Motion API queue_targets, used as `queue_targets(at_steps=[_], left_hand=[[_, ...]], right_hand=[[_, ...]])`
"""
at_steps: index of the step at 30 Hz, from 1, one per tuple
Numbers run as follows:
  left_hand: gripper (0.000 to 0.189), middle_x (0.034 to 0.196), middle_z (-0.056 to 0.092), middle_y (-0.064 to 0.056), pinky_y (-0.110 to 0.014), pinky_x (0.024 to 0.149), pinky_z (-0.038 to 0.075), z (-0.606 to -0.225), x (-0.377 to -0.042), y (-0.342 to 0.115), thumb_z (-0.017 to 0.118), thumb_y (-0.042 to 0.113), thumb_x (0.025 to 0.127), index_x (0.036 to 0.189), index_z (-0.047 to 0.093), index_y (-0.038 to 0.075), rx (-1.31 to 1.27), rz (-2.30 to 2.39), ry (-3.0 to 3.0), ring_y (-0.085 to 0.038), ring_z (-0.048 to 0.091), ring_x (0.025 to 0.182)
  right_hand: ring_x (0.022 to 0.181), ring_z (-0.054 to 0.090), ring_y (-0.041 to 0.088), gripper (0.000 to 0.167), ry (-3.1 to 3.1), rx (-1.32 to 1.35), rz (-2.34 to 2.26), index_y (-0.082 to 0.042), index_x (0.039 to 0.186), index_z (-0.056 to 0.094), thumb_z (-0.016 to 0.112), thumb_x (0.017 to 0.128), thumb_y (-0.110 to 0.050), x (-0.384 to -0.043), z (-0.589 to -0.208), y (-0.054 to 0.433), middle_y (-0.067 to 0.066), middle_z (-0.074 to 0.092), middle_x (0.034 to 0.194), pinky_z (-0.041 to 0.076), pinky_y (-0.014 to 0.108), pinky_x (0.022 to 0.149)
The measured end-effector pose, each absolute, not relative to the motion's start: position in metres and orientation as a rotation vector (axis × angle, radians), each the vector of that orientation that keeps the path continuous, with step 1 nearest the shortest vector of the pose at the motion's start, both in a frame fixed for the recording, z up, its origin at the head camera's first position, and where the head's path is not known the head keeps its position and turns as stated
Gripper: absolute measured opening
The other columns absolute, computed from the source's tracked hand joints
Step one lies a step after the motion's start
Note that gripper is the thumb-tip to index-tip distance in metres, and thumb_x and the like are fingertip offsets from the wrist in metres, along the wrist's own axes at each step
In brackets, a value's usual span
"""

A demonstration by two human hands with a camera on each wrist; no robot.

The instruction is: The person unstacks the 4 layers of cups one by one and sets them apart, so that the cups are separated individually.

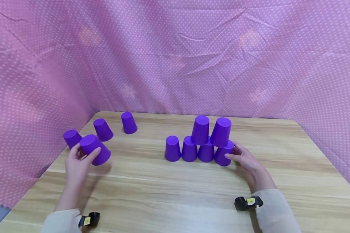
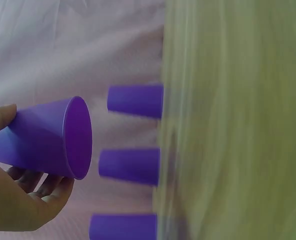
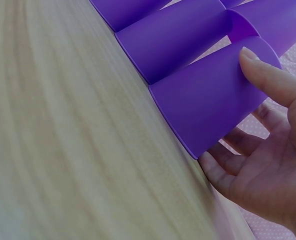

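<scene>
My left hand (image 1: 77,161) grips a purple plastic cup (image 1: 97,151) in the air, thumb on one side and fingers on the other. Its open mouth (image 2: 79,140) shows in the left wrist view. Over on the right, several upside-down purple cups stand in a row, with two more, a left upper cup (image 1: 200,131) and a right upper cup (image 1: 220,132), bridging the gaps. The row's rightmost cup (image 3: 213,95) is held by my right hand (image 1: 245,158), its thumb on the near side and fingers around the far side.
Three upside-down purple cups stand apart at the back left: a near one (image 1: 72,138), a middle one (image 1: 103,130) and a far one (image 1: 129,123). The row's leftmost cup (image 1: 172,149) bears nothing. Pink dotted cloth (image 1: 175,64) hangs behind the wooden table (image 1: 169,197).
</scene>
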State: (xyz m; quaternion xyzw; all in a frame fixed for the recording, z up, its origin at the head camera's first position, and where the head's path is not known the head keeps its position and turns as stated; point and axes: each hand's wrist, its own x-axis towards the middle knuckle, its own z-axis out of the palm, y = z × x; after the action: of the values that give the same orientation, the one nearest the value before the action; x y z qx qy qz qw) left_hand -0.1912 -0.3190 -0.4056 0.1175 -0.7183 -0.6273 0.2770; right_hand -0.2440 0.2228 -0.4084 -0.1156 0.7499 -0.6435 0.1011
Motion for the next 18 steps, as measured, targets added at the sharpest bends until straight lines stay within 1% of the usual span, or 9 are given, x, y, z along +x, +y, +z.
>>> queue_targets(at_steps=[2,3,5,7,10,14,16,18], left_hand=[[0.066,0.116,0.051,-0.006,-0.017,0.086,0.038,-0.409,-0.192,-0.332,0.075,0.015,0.067,0.125,0.044,0.016,0.364,-1.679,-1.908,-0.011,0.048,0.1],[0.066,0.115,0.051,-0.005,-0.015,0.084,0.038,-0.412,-0.193,-0.34,0.075,0.016,0.066,0.124,0.045,0.017,0.391,-1.673,-1.889,-0.011,0.048,0.099],[0.068,0.114,0.051,-0.004,-0.016,0.085,0.037,-0.415,-0.193,-0.352,0.077,0.019,0.063,0.124,0.045,0.018,0.484,-1.649,-1.877,-0.011,0.047,0.1],[0.069,0.11,0.051,-0.001,-0.012,0.082,0.038,-0.419,-0.193,-0.365,0.079,0.02,0.061,0.122,0.047,0.019,0.548,-1.628,-1.84,-0.01,0.048,0.098],[0.067,0.106,0.052,0.003,-0.012,0.082,0.037,-0.416,-0.189,-0.378,0.079,0.022,0.061,0.12,0.048,0.018,0.64,-1.538,-1.854,-0.007,0.048,0.094],[0.066,0.105,0.052,0.005,-0.013,0.085,0.035,-0.416,-0.187,-0.399,0.078,0.02,0.062,0.12,0.048,0.017,0.709,-1.525,-1.824,-0.005,0.047,0.095],[0.069,0.107,0.05,0.005,-0.014,0.088,0.033,-0.422,-0.189,-0.412,0.079,0.019,0.06,0.121,0.047,0.018,0.75,-1.573,-1.77,-0.006,0.046,0.098],[0.073,0.11,0.049,0.003,-0.017,0.092,0.031,-0.429,-0.193,-0.427,0.081,0.018,0.057,0.121,0.047,0.018,0.778,-1.618,-1.706,-0.008,0.045,0.102]], right_hand=[[0.115,0.033,0.035,0.069,2.223,-0.339,-1.896,0.001,0.132,0.025,0.064,0.077,-0.014,-0.244,-0.408,0.222,0.027,0.036,0.125,0.024,0.046,0.096],[0.115,0.033,0.035,0.068,2.226,-0.34,-1.894,0.001,0.132,0.026,0.064,0.077,-0.014,-0.244,-0.408,0.222,0.027,0.036,0.125,0.024,0.047,0.096],[0.115,0.033,0.036,0.067,2.232,-0.347,-1.89,0.002,0.131,0.026,0.063,0.078,-0.013,-0.244,-0.407,0.221,0.028,0.036,0.125,0.023,0.047,0.096],[0.115,0.033,0.036,0.066,2.232,-0.343,-1.892,0.001,0.131,0.027,0.063,0.077,-0.012,-0.243,-0.407,0.221,0.028,0.036,0.125,0.023,0.047,0.097],[0.114,0.033,0.036,0.066,2.231,-0.348,-1.893,0.002,0.131,0.026,0.062,0.078,-0.011,-0.243,-0.407,0.221,0.029,0.036,0.124,0.023,0.047,0.097],[0.114,0.033,0.036,0.067,2.232,-0.348,-1.897,0.002,0.131,0.026,0.063,0.078,-0.012,-0.243,-0.408,0.222,0.028,0.036,0.125,0.023,0.046,0.097],[0.115,0.033,0.036,0.067,2.227,-0.35,-1.904,0.001,0.131,0.026,0.063,0.077,-0.012,-0.243,-0.409,0.222,0.028,0.036,0.125,0.023,0.046,0.097],[0.115,0.032,0.036,0.067,2.225,-0.355,-1.907,0.001,0.131,0.026,0.063,0.077,-0.012,-0.244,-0.41,0.223,0.028,0.035,0.125,0.023,0.047,0.097]])
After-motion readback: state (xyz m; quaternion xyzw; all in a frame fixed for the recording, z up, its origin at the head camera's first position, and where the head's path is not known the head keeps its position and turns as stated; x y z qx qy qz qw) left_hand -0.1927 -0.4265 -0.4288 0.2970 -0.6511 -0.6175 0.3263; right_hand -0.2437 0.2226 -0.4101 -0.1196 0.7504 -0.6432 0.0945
